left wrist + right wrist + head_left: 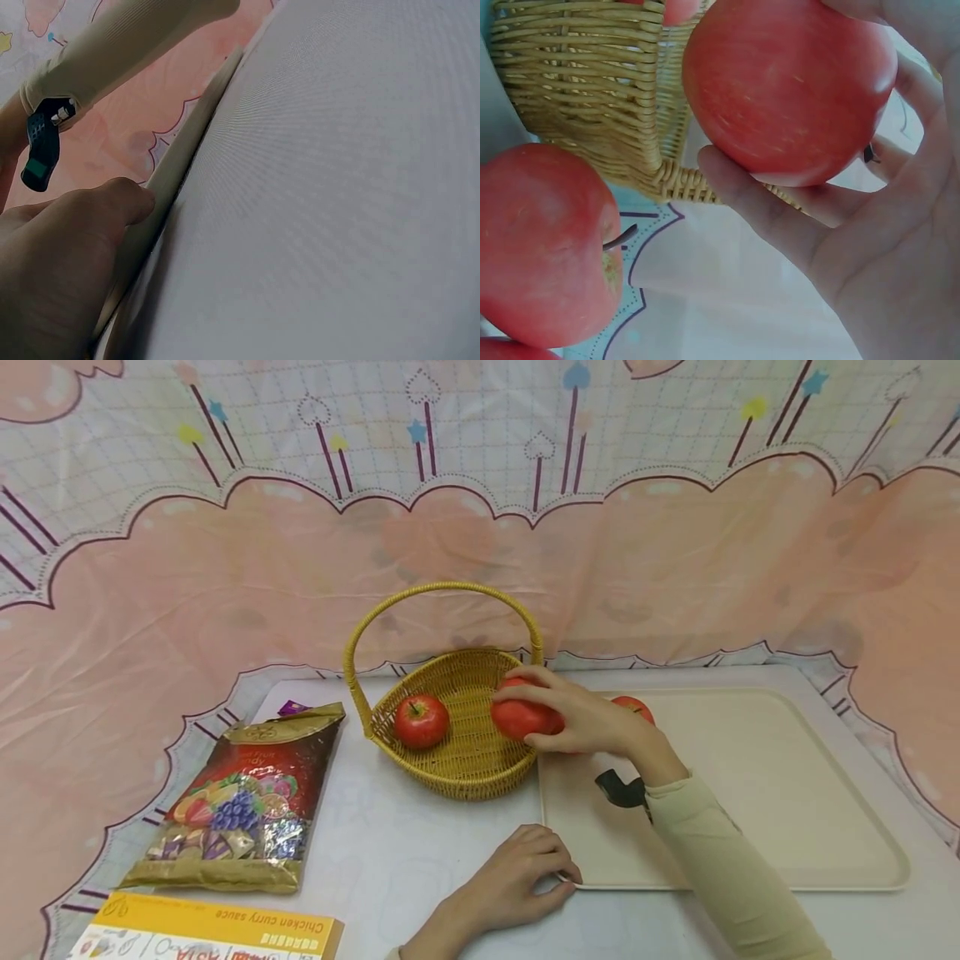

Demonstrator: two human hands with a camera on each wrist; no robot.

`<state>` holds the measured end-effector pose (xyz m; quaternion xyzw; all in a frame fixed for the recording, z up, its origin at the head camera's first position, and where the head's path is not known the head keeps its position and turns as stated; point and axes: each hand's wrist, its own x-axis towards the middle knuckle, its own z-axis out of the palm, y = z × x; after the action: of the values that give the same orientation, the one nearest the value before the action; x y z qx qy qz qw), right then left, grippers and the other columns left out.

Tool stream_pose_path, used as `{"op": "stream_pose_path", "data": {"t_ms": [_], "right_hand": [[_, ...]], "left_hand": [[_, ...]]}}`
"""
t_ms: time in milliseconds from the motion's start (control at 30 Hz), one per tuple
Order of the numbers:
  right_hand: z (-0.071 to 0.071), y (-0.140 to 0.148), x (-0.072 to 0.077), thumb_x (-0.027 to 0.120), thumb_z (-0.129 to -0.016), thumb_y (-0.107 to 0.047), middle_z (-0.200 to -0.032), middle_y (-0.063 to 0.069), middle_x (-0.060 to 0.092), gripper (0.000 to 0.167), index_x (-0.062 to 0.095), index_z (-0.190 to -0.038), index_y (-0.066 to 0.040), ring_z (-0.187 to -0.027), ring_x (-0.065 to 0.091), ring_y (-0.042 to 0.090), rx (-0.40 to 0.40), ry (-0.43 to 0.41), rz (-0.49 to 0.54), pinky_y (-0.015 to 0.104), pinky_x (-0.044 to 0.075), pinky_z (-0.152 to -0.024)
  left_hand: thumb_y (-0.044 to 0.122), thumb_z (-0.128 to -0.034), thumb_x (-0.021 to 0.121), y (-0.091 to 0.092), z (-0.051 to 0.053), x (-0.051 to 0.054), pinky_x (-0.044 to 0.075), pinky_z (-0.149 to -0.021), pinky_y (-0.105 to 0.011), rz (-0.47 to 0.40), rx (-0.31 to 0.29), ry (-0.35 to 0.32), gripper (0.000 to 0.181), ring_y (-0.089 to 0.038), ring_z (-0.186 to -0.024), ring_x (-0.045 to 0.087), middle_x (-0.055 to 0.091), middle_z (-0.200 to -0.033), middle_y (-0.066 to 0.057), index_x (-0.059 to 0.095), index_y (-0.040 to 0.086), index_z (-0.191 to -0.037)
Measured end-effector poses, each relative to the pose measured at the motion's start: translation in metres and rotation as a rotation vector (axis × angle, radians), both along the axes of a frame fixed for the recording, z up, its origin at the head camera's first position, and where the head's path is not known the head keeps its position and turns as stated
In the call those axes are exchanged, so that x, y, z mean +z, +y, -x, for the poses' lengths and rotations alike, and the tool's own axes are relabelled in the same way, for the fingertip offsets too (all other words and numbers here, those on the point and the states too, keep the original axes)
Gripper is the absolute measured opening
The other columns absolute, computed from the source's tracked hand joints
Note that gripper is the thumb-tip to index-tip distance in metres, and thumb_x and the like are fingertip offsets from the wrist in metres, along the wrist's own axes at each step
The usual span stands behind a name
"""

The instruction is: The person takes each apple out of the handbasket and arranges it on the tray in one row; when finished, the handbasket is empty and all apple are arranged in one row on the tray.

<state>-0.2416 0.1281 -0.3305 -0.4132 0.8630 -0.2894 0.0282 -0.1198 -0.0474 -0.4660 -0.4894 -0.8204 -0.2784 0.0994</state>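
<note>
Over the basket's right side: the right hand grasps a red apple, its fingers and thumb curled round the fruit.
Basket: a yellow wicker basket with a tall arched handle stands on the white table, just left of the tray.
Apple in the basket: a second apple sits at the left side, stem up.
Tray: the cream tray lies flat, with a third apple near its far left corner, partly hidden behind the right arm.
Near left corner of the tray: the left hand touches the rim with bent fingers; whether it pinches the edge or merely rests there cannot be told, as the fingertips are hidden.
Right wrist: a dark band shows beside the beige sleeve.
Left of the table: a candy bag lies beyond a yellow-and-white box of curry sauce, with a small purple wrapper by its far end.
Backdrop: a pink patterned cloth hangs behind everything.
</note>
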Motion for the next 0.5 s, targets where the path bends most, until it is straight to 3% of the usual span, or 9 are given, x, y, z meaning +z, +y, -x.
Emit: {"op": "stream_pose_path", "data": {"t_ms": [233, 500], "right_hand": [[-0.006, 0.006, -0.003, 0.068, -0.084, -0.029, -0.145, -0.003, 0.031, 0.054, 0.046, -0.133, -0.039, -0.124, 0.044, 0.023, -0.007, 0.026, 0.034, 0.045, 0.048, -0.092], [-0.015, 0.016, -0.008, 0.07, -0.084, -0.029, -0.147, -0.005, 0.03, 0.055, 0.046, -0.132, -0.041, -0.124, 0.046, 0.023, -0.07, 0.019, 0.055, 0.045, 0.048, -0.092]], "left_hand": [[0.027, -0.0877, 0.063, 0.0, 0.0, 0.001, 0.037, -0.098, -0.019, -0.002, -0.003, 0.002, 0.006, -0.001, -0.101, 0.051, 0.057, -0.089, 0.017, 0.068, 0.028, -0.092], [0.026, -0.0873, 0.064, 0.0, -0.001, 0.002, 0.038, -0.098, -0.018, 0.001, 0.001, 0.001, 0.006, 0.0, -0.101, 0.051, 0.057, -0.09, 0.018, 0.067, 0.028, -0.091]]}}
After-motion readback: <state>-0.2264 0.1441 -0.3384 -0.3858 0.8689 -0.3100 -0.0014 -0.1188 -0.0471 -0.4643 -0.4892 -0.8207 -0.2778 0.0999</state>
